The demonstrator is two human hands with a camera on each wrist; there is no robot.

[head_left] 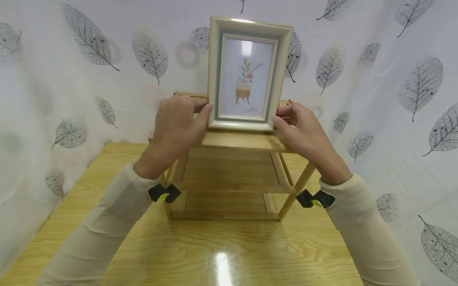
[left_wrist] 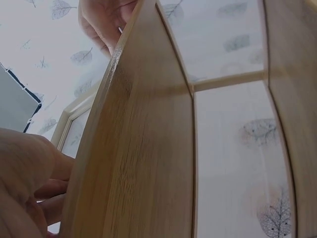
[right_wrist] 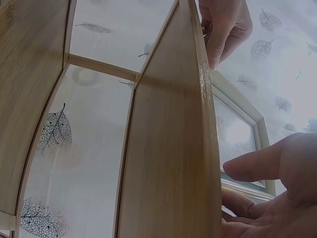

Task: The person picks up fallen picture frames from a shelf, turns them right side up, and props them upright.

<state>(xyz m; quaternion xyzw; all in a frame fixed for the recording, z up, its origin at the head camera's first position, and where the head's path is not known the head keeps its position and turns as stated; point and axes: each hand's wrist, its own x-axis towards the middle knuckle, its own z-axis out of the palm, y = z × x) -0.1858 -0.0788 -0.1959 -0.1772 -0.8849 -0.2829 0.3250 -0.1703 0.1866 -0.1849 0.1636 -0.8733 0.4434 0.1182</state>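
Observation:
A cream picture frame (head_left: 247,79) with a blue-grey inner band stands upright on the top board (head_left: 243,141) of a wooden shelf rack. Behind its glass is a print of a potted plant. My left hand (head_left: 179,123) pinches the lower left edge, thumb towards the front. At the lower right edge my right hand (head_left: 302,129) holds the other side between thumb and fingers. From the right wrist view, the right hand (right_wrist: 277,183) shows beside the frame (right_wrist: 262,134), above the board's edge. The left wrist view sees the board (left_wrist: 133,139) from below, hiding most of the frame.
The rack has two lower shelves, a middle one (head_left: 229,169) and a bottom one (head_left: 225,202). It stands on a wood-grain table (head_left: 179,254). Behind hangs a white curtain (head_left: 125,24) printed with grey leaves.

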